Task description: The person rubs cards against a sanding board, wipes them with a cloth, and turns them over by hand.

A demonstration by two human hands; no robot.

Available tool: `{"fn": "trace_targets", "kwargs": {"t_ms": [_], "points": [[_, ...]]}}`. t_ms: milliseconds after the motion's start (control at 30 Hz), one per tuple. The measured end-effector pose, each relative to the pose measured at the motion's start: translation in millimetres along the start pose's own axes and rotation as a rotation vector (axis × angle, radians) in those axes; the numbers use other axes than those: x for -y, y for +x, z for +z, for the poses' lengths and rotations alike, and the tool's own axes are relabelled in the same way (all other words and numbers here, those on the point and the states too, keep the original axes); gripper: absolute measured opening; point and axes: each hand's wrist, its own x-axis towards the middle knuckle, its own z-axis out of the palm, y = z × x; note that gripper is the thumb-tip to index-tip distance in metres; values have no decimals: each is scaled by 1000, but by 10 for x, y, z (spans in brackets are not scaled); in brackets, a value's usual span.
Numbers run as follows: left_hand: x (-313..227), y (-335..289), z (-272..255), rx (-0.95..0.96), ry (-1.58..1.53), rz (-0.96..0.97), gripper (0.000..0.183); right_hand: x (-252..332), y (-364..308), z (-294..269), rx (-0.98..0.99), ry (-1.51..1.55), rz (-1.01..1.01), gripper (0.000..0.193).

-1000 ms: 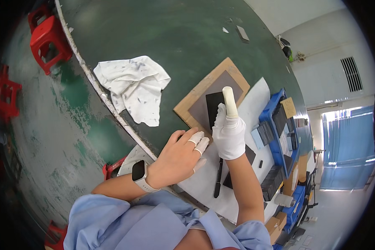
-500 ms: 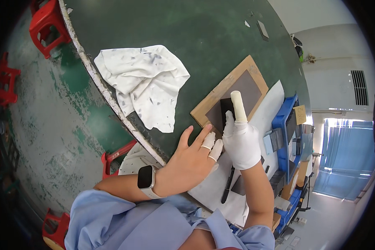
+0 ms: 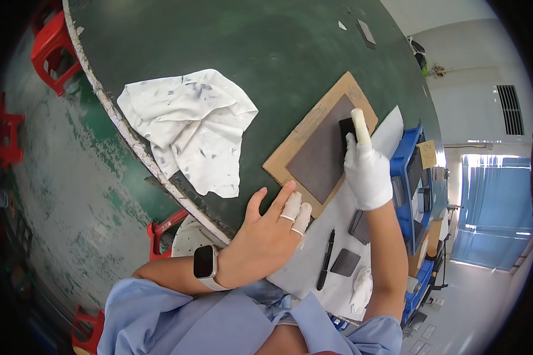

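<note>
A brown board (image 3: pixel 276 164) with a dark grey rectangular sheet (image 3: pixel 318 163) on it lies at an angle on the green table. My right hand (image 3: pixel 368 177), in a white glove with a pale cover on one finger, grips a small black flat piece (image 3: pixel 345 129) over the right part of the sheet. The glove partly hides the piece. At the board's near corner my left hand (image 3: pixel 260 234) touches the edge with a fingertip. Its fingers are apart and hold nothing; two wear pale finger cots.
A stained white cloth (image 3: pixel 189 124) lies to the left. On white paper (image 3: pixel 302 263) near me are a black pen (image 3: pixel 326 260), a dark square plate (image 3: pixel 345 262), more dark plates (image 3: pixel 359 228) and crumpled white material (image 3: pixel 361 291). Blue bins (image 3: pixel 400 177) stand at right; red stools (image 3: pixel 56 50) at left.
My right hand has moved right and slightly away with the black piece, from the sheet's near part to its right side. More of the sheet and the nearby plates now shows.
</note>
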Motion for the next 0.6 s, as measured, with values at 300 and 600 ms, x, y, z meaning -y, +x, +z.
{"fn": "trace_targets", "kwargs": {"t_ms": [300,600], "points": [[19,10,10,3,23,-3,44,-26,95,-49,6,166,-19,31],[-7,45,13,13,40,-8,43,110,-34,-47,174,69,-257,54]]}}
